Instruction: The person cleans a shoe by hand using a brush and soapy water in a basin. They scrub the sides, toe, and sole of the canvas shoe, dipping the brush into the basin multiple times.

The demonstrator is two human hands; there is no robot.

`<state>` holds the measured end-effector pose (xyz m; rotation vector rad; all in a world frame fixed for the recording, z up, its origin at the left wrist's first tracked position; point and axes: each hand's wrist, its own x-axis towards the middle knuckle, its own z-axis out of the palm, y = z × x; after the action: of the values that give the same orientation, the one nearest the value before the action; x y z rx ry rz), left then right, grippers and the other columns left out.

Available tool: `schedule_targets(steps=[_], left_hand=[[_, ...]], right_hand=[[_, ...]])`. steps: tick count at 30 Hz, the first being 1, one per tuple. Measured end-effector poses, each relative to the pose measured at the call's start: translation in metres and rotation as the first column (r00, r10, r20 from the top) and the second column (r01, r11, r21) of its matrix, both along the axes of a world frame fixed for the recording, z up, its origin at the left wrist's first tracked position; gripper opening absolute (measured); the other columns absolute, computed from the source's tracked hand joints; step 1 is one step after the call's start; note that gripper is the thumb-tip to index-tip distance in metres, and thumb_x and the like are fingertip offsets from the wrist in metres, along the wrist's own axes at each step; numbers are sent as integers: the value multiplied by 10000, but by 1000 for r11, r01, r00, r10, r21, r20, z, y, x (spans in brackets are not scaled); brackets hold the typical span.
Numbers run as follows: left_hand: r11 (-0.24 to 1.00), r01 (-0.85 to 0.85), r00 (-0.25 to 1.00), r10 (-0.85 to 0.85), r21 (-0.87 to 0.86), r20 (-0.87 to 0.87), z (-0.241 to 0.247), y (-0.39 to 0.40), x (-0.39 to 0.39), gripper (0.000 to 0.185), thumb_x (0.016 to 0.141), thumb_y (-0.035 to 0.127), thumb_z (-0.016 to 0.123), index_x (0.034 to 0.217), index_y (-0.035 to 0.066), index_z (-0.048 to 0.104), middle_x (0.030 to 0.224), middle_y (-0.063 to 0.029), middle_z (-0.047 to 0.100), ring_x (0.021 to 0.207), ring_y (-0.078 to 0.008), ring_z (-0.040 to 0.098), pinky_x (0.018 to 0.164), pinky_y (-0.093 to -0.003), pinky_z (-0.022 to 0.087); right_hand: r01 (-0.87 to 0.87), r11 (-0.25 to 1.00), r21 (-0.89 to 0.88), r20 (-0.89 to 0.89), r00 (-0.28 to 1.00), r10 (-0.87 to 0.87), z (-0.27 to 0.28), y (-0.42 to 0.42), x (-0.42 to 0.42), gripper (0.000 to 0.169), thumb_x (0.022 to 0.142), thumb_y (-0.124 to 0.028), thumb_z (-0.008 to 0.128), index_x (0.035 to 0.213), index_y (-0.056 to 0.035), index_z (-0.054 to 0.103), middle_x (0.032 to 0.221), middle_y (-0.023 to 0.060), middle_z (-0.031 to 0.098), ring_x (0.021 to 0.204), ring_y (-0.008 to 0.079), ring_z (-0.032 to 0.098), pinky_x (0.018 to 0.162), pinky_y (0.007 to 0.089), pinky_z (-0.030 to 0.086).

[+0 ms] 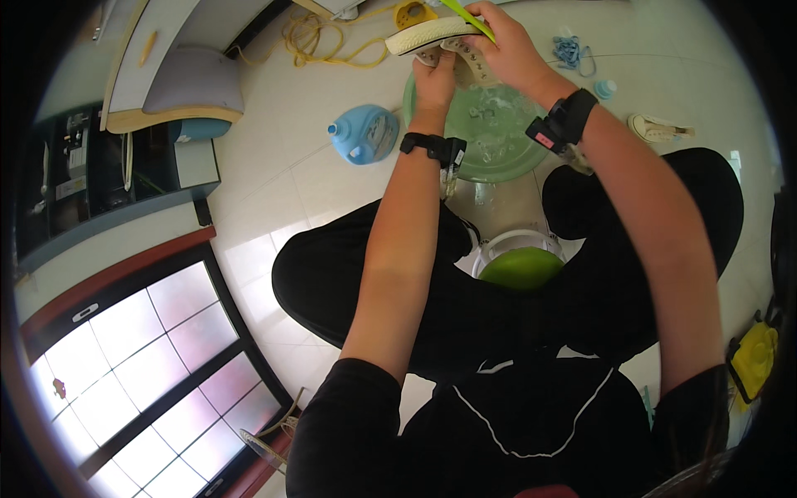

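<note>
A cream canvas shoe [436, 34] is held up over the far edge of a green plastic basin [498, 168], its sole turned upward and its eyelets showing below. My left hand [434, 79] grips the upper from beneath, with some fingers hidden behind it. In my right hand [507, 43] is a bright green brush handle or similar tool [470, 20], slanting across the heel or toe end of the shoe; its working end is cut off by the picture's top edge. Water with some suds lies in the basin [492, 134].
A blue detergent jug [367, 134] stands left of the basin. Beyond are a coiled yellow hose [311, 40] and a yellow container [412, 14]. Blue laces [568, 51], a small blue cap [604, 89] and another cream shoe [657, 129] lie to the right. A green-seated stool [523, 267] is below me.
</note>
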<state>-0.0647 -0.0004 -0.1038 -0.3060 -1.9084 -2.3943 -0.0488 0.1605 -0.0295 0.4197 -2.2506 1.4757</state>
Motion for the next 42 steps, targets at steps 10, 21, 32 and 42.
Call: schedule_targets(steps=[10, 21, 32, 42], left_hand=[[845, 117, 993, -90, -522, 76, 65, -5, -2, 277, 962, 107, 600, 1210, 0, 659, 1074, -144, 738, 975, -236, 703, 847, -362, 541], [817, 165, 986, -120, -553, 118, 104, -29, 72, 448, 915, -52, 580, 1356, 20, 548, 1215, -148, 694, 1126, -238, 669, 968, -341, 500], [644, 167, 986, -110, -747, 126, 123, -26, 63, 485, 854, 30, 738, 1303, 16, 556, 1140, -133, 703, 1055, -241, 678, 925, -328, 507], [987, 153, 891, -157, 44, 426, 132, -15, 56, 779, 848, 137, 800, 1510, 0, 414, 1247, -177, 645, 1105, -274, 667, 947, -343, 522]], right_hand=[[-170, 985, 28, 390, 909, 146, 28, 45, -7, 505, 785, -47, 800, 1228, -15, 560, 1083, 214, 690, 966, 378, 688, 825, 416, 544], [-263, 962, 76, 253, 938, 237, 45, 29, 51, 357, 785, 29, 717, 1090, -25, 540, 1022, 153, 614, 933, 389, 584, 835, 402, 487], [-329, 937, 115, 180, 935, 306, 43, 33, 37, 362, 771, 85, 703, 1054, -29, 507, 1030, 124, 555, 941, 358, 586, 769, 404, 487], [-329, 931, 157, 120, 942, 313, 51, 31, 36, 369, 738, 118, 695, 1037, -16, 526, 1099, 111, 532, 939, 352, 609, 728, 389, 514]])
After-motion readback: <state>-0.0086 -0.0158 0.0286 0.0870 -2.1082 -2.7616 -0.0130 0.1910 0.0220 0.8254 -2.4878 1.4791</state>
